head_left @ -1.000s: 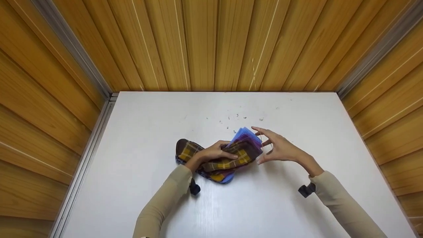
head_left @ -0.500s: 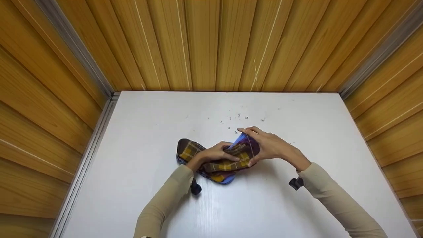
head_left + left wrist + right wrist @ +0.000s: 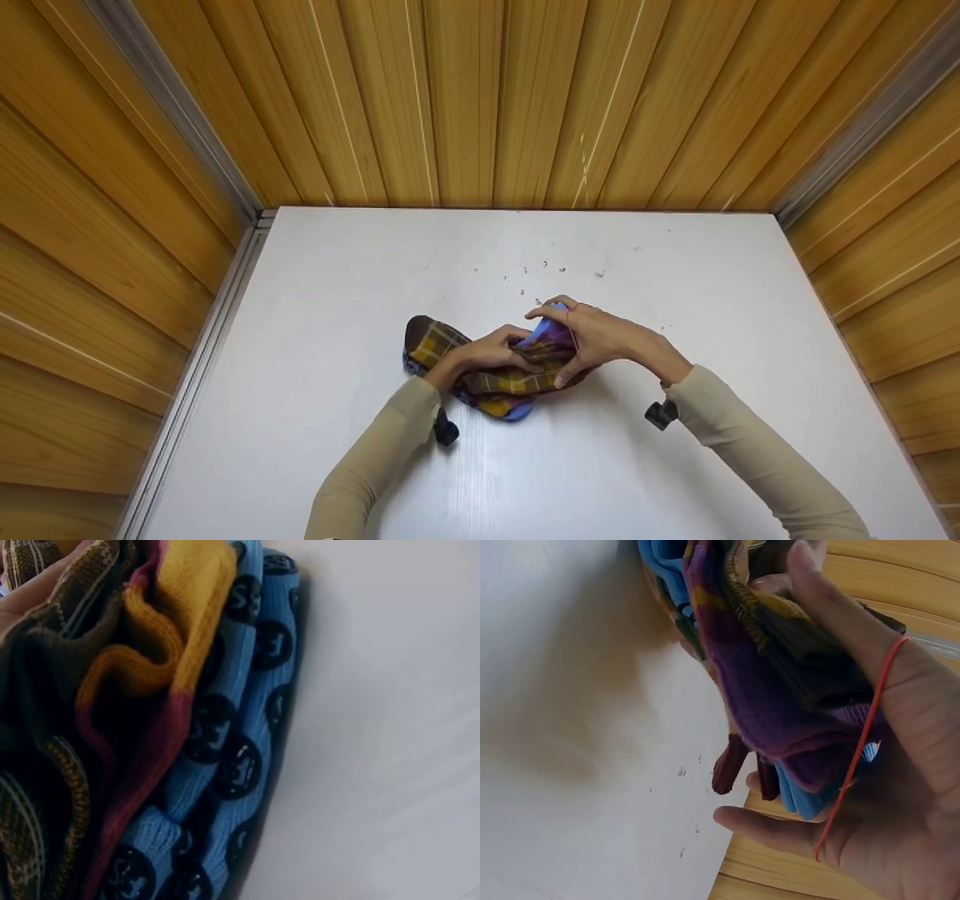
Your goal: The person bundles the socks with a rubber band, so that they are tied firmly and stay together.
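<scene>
My left hand [image 3: 495,349] grips the middle of a bundle of socks, its thumb across a brown and yellow plaid sock [image 3: 517,381]. A purple sock [image 3: 772,712] and blue socks with black round prints [image 3: 240,765] lie in the same bundle. My right hand [image 3: 600,334] reaches round the bundle's right end, thumb on the near side and fingers on the far side. A thin red rubber band [image 3: 866,727] is stretched across this hand between thumb and fingers. In the left wrist view, only a sliver of the left hand shows.
The socks lie on a white tabletop [image 3: 360,262] with small dark marks [image 3: 545,264] beyond the bundle. Wood-patterned panels [image 3: 465,105] rise behind the table and at both sides. A metal rail [image 3: 202,360] runs along the left edge.
My right hand has moved left from beside the socks to round their right end, bringing the rubber band over that end. The left hand keeps its hold in nearly the same place.
</scene>
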Tool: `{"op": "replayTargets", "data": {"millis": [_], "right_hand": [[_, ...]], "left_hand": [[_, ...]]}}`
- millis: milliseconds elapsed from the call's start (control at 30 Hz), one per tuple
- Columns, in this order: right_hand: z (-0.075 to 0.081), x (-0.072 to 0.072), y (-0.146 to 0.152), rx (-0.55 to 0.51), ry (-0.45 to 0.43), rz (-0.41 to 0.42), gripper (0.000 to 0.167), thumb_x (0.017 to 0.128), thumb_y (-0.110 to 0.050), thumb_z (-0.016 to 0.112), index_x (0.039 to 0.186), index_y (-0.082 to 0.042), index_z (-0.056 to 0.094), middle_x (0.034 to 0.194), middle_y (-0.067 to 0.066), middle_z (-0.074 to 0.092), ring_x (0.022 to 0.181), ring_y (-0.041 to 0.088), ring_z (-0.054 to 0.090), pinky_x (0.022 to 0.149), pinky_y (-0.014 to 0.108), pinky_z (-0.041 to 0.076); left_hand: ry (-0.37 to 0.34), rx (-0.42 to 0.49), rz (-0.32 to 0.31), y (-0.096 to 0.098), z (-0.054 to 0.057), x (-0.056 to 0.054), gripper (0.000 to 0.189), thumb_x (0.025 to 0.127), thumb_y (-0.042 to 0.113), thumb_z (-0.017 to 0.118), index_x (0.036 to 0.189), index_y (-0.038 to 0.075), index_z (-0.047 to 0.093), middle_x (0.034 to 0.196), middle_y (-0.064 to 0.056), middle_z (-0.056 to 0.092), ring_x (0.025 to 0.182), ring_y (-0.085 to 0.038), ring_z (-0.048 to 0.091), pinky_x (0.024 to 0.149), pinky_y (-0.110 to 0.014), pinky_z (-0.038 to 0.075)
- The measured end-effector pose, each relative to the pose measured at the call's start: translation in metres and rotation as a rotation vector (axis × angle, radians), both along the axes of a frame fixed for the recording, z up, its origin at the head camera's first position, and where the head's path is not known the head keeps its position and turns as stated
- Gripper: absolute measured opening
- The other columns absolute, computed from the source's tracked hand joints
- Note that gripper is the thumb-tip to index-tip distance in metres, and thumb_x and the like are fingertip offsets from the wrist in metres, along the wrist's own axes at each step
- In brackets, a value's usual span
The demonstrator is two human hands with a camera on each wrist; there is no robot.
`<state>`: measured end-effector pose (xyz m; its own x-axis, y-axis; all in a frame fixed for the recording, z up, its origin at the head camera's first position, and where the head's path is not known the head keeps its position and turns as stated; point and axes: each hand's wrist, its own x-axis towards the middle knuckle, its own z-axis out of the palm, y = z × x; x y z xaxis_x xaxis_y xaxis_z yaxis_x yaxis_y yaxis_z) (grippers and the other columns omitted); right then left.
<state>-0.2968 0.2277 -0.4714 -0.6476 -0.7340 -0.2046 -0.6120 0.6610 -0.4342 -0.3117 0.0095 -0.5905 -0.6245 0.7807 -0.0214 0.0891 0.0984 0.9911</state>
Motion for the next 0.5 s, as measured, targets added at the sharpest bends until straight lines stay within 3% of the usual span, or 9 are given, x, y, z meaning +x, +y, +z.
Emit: {"op": "replayTargets", "data": {"millis": [133, 267, 500], "right_hand": [[-0.005, -0.003, 0.001, -0.082, -0.057, 0.011, 0.105, 0.067, -0.045, 0.095, 0.153, -0.017, 0.043, 0.149, 0.018, 0.048, 0.133, 0.037, 0.052, 0.111, 0.055, 0.046], [-0.010, -0.004, 0.005, -0.161, -0.093, -0.004, 0.096, 0.071, -0.036, 0.094, 0.150, -0.011, 0.045, 0.145, 0.017, 0.056, 0.128, 0.034, 0.057, 0.110, 0.055, 0.046], [-0.015, 0.002, 0.013, -0.242, -0.073, -0.081, 0.068, 0.076, -0.024, 0.092, 0.130, -0.003, 0.056, 0.124, 0.017, 0.067, 0.115, 0.032, 0.066, 0.100, 0.050, 0.054]], "left_hand": [[0.021, 0.006, -0.002, 0.000, 0.000, -0.001, 0.028, 0.083, 0.004, 0.078, 0.109, -0.005, 0.071, 0.089, 0.011, 0.068, 0.084, -0.006, 0.059, 0.083, -0.020, 0.047], [0.028, 0.014, -0.001, 0.002, -0.001, -0.001, 0.026, 0.083, 0.002, 0.078, 0.106, -0.008, 0.071, 0.086, 0.013, 0.067, 0.081, -0.004, 0.058, 0.081, -0.019, 0.048], [0.011, -0.003, 0.048, 0.003, 0.000, 0.001, 0.032, 0.085, 0.011, 0.080, 0.116, 0.005, 0.072, 0.096, 0.012, 0.069, 0.086, -0.004, 0.059, 0.083, -0.020, 0.048]]}}
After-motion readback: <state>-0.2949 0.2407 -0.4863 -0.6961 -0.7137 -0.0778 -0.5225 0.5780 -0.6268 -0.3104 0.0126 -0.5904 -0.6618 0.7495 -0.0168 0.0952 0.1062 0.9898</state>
